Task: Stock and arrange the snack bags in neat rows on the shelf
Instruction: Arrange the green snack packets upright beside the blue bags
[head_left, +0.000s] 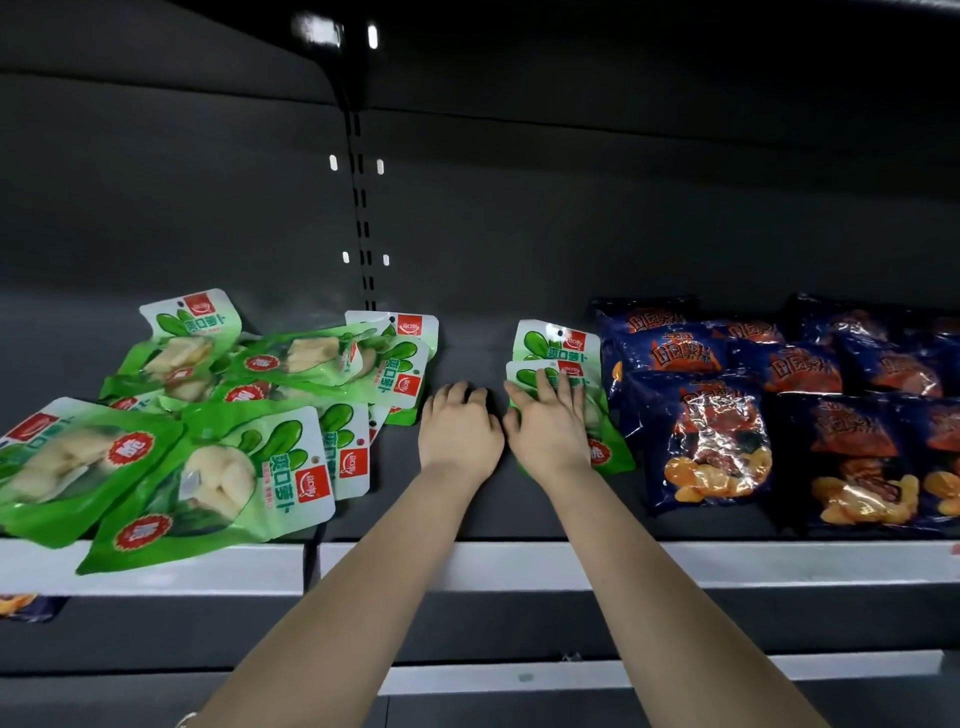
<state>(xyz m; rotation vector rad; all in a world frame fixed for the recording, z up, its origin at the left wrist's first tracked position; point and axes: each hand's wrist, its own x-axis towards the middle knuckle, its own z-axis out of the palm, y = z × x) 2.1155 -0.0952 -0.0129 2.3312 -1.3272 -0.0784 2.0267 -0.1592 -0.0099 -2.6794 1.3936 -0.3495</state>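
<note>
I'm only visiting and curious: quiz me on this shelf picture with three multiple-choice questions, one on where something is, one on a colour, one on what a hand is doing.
1. The dark blue bags lie where, relative to the right hand? A to its left; B to its right; C on the shelf above.
2. The bag under the right hand is: A green; B red; C white.
3. The left hand: A lifts a bag; B rests on the bare shelf, holding nothing; C pinches a price tag.

Answers: B, they fill the shelf's right side; A, green shows around the fingers; B, its fingers lie on dark shelf with no bag under them.
</note>
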